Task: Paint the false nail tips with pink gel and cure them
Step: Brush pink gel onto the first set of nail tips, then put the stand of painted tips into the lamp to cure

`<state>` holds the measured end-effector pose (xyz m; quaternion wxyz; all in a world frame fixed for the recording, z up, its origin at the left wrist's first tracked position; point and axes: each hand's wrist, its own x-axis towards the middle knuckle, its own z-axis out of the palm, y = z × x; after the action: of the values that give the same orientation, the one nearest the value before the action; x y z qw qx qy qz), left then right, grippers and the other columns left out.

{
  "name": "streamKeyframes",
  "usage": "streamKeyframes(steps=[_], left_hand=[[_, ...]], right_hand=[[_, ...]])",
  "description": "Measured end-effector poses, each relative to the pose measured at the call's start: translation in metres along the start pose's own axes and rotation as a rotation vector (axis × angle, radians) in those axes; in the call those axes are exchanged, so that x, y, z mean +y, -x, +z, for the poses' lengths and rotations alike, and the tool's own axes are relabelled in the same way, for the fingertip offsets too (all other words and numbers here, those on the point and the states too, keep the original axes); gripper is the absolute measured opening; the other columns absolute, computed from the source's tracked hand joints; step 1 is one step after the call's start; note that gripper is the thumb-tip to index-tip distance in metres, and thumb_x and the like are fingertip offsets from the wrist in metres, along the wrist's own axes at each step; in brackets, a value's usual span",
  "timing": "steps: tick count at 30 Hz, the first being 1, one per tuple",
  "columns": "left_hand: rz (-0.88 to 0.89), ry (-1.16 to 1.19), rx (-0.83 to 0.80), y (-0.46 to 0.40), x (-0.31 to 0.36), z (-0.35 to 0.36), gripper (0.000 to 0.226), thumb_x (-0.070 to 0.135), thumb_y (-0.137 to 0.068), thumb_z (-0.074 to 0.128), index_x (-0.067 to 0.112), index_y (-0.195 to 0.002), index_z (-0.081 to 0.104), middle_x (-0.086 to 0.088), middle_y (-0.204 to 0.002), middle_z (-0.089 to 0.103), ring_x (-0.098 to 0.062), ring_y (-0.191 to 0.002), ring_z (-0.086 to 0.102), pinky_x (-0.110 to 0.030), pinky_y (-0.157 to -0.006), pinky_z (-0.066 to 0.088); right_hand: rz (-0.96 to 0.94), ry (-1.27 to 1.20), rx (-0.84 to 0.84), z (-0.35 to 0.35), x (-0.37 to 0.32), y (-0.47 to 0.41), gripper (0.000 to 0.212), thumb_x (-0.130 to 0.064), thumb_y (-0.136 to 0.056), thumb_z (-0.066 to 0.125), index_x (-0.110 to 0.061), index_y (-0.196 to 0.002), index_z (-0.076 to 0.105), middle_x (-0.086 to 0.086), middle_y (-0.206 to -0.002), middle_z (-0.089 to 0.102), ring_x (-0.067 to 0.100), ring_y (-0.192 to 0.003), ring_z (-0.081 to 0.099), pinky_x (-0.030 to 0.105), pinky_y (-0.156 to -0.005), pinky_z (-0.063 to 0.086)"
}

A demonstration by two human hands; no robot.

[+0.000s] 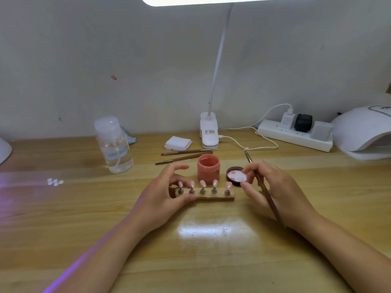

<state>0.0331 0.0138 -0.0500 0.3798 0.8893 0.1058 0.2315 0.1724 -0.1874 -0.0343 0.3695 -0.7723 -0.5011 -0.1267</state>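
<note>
At the frame's centre we see five nail tips (203,183) already pink on their stand (208,196), our left hand (169,195) pinching its end, our right hand (273,189) gripping the brush (267,194); curing in the lamp (364,132), far right, seemingly remains.

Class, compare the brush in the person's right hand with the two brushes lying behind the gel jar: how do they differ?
The held brush is gripped by the right hand, raised and slanted with its tip pointing away; the two spare brushes lie flat on the table, untouched, nearly side by side. All share slim brown handles.
</note>
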Motion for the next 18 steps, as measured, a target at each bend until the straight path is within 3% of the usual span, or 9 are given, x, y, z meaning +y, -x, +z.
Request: streamKeyframes(steps=[3,6,9,12,18], left_hand=[[-0.004,0.02,0.038,0.001,0.001,0.001,0.051,0.028,-0.072,0.075,0.046,-0.106,0.042,0.024,-0.088,0.065,0.001,-0.083,0.057,-0.019,-0.077,0.046],[0.002,0.061,0.115,0.002,0.001,0.0,0.048,0.025,-0.07,0.076,0.043,-0.1,0.044,0.024,-0.088,0.066,0.005,-0.08,0.057,-0.006,-0.072,0.041],[-0.013,0.14,0.182,0.002,0.004,-0.002,0.047,0.024,-0.067,0.077,0.04,-0.098,0.046,0.022,-0.087,0.067,0.005,-0.075,0.057,-0.005,-0.069,0.04],[-0.028,0.209,0.231,0.001,0.007,-0.001,0.046,0.037,-0.059,0.072,0.04,-0.097,0.046,0.02,-0.086,0.068,0.005,-0.073,0.058,-0.011,-0.071,0.043],[-0.047,0.237,0.273,0.001,0.007,-0.001,0.046,0.044,-0.055,0.07,0.046,-0.094,0.046,0.019,-0.086,0.069,0.001,-0.076,0.06,-0.026,-0.076,0.045]], right_hand=[[-0.069,0.211,-0.046,-0.001,-0.001,0.001,0.018,-0.012,-0.079,0.071,-0.015,-0.094,0.063,-0.004,-0.072,0.06,0.017,-0.063,0.056,0.028,-0.061,0.038],[-0.091,0.291,-0.126,0.0,-0.004,0.002,0.029,-0.001,-0.07,0.075,-0.012,-0.095,0.066,-0.002,-0.082,0.069,0.021,-0.07,0.064,0.027,-0.062,0.039],[-0.096,0.299,-0.193,0.001,-0.006,0.002,0.034,0.004,-0.067,0.072,-0.012,-0.097,0.067,-0.001,-0.092,0.07,0.024,-0.079,0.066,0.032,-0.065,0.045],[-0.122,0.309,-0.223,0.004,-0.009,0.0,0.032,0.003,-0.07,0.067,-0.014,-0.097,0.068,0.0,-0.097,0.068,0.026,-0.084,0.065,0.036,-0.066,0.045],[-0.187,0.308,-0.295,0.009,-0.011,-0.003,0.024,-0.005,-0.083,0.059,-0.017,-0.101,0.069,0.001,-0.1,0.065,0.025,-0.089,0.061,0.035,-0.068,0.045]])
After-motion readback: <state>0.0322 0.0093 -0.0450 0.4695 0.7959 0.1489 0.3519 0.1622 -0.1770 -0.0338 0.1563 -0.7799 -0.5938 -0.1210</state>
